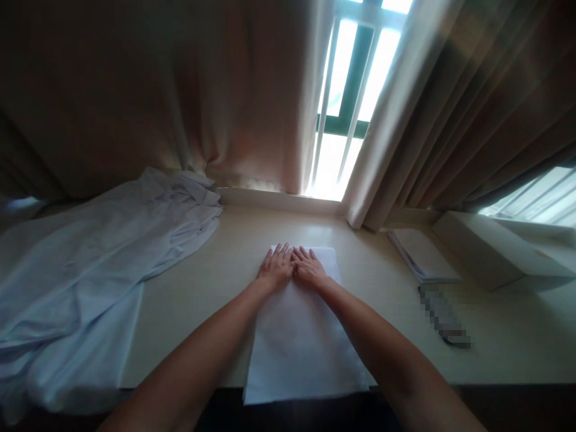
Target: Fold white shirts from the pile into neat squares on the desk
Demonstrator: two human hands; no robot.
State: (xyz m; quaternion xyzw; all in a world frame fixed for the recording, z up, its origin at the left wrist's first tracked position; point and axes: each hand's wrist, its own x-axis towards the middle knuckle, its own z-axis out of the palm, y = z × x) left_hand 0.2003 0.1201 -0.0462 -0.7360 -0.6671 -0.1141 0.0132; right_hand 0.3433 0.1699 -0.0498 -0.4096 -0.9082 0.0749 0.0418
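Observation:
A flat white cloth (306, 342), shaped like a long rectangle, lies on the pale table. Its near end reaches slightly past the table's front edge. My left hand (278, 266) rests palm down on the far end of the cloth, fingers stretched out. Close beside it, my right hand (308, 268) also lies flat there, with its fingers pointing away from me. The two hands touch or nearly touch at the thumbs. Neither one grips anything. Part of the cloth's far end is hidden beneath the hands.
Heaped white cloth (103, 240) covers the table's left side and hangs over its front edge. To the right are a stack of white sheets (425, 255), a pixelated dark object (443, 318) and a pale box (490, 249). Curtains (252, 96) hang behind, partly covering a window (346, 90).

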